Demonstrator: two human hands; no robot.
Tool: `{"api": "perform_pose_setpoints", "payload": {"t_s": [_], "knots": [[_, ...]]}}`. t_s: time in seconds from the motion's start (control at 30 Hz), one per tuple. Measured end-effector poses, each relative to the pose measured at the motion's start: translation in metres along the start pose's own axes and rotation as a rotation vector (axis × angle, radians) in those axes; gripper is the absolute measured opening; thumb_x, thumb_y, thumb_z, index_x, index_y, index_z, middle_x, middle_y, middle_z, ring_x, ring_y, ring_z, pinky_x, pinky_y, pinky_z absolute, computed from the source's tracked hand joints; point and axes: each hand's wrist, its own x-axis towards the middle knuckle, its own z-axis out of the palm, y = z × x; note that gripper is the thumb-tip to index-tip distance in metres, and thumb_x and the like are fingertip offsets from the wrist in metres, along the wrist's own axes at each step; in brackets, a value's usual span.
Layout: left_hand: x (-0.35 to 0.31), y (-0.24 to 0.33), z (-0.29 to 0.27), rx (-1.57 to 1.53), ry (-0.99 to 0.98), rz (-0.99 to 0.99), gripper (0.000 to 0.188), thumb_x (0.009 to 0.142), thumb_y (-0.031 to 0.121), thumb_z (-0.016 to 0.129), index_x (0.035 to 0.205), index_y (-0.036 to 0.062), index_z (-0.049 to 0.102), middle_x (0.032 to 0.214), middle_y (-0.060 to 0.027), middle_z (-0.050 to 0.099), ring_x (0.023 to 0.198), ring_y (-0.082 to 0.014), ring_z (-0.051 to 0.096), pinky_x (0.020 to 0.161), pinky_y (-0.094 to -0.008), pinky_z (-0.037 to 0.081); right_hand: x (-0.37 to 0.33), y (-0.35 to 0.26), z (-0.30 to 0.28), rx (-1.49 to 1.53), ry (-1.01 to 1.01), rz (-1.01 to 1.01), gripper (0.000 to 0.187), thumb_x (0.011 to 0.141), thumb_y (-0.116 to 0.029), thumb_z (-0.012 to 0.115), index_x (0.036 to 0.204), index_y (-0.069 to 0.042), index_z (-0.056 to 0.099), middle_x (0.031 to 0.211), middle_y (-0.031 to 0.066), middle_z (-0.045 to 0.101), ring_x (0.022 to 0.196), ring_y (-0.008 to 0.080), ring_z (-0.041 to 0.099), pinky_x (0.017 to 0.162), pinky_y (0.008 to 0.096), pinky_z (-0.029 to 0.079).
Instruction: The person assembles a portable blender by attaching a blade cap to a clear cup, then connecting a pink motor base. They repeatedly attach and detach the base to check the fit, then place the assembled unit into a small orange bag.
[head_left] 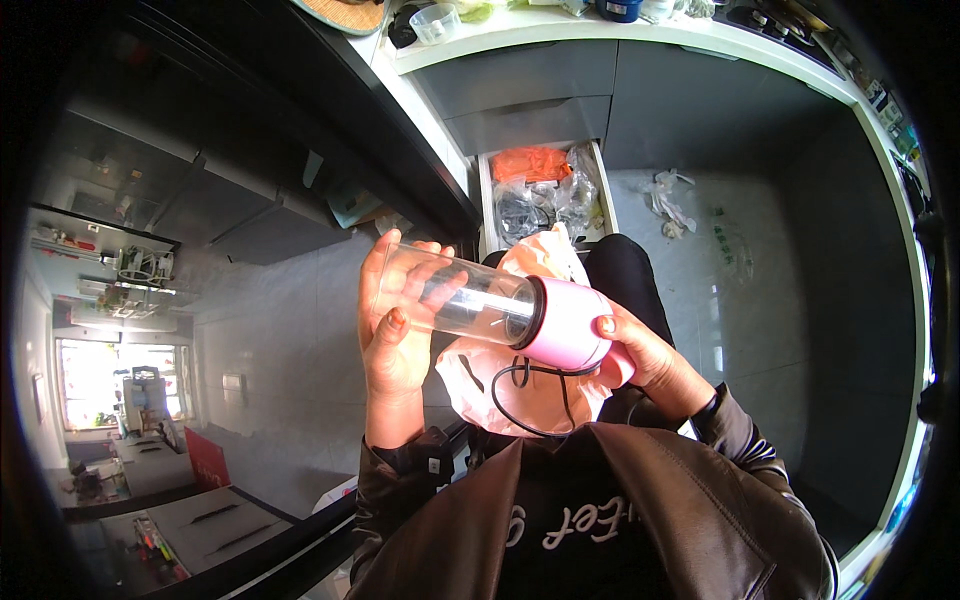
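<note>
I hold a small blender level across my lap, its clear cup [462,300] toward the left and its pink motor base [568,322] toward the right. A dark ring lies where cup and base meet. My left hand [400,320] is wrapped round the far end of the cup, with fingers visible through the clear wall. My right hand [645,350] grips the base, thumb on its upper side. From the base a black cord [497,398] hangs in a loop. Beneath the blender, a pale pink plastic bag [465,385] lies crumpled on my lap.
Beyond my knees a drawer [608,190] stands pulled out, holding an orange bag [530,164] and several clear bags. Crumpled plastic [670,200] lies on the floor at the right. A white countertop [520,33] with a clear tub [435,24] runs along the back.
</note>
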Motion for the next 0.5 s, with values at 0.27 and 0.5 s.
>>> {"api": "perform_pose_setpoints", "payload": {"t_s": [0.27,0.5], "knots": [[0.0017,-0.0023,0.0033,-0.061,0.006,0.028,0.092,0.090,0.038,0.081,0.161,0.0056,0.032,0.141,-0.0243,0.052,0.136,-0.0410,0.053,0.111,-0.0587,0.048,0.0004,0.0025,-0.0029,0.005,0.003,-0.018,0.102,0.082,-0.048,0.085,0.155,0.004,0.037,0.129,0.0161,0.062,0.111,0.0198,0.066,0.088,0.0289,0.059],[0.0012,-0.0035,0.0065,-0.052,0.047,0.031,0.090,0.090,0.038,0.081,0.160,0.0055,0.033,0.139,-0.0257,0.053,0.133,-0.0410,0.054,0.110,-0.0577,0.049,0.0002,0.0035,-0.0037,-0.011,0.017,-0.013,0.102,0.082,-0.047,0.086,0.155,0.004,0.036,0.129,0.0158,0.063,0.112,0.0204,0.065,0.090,0.0304,0.058]]}}
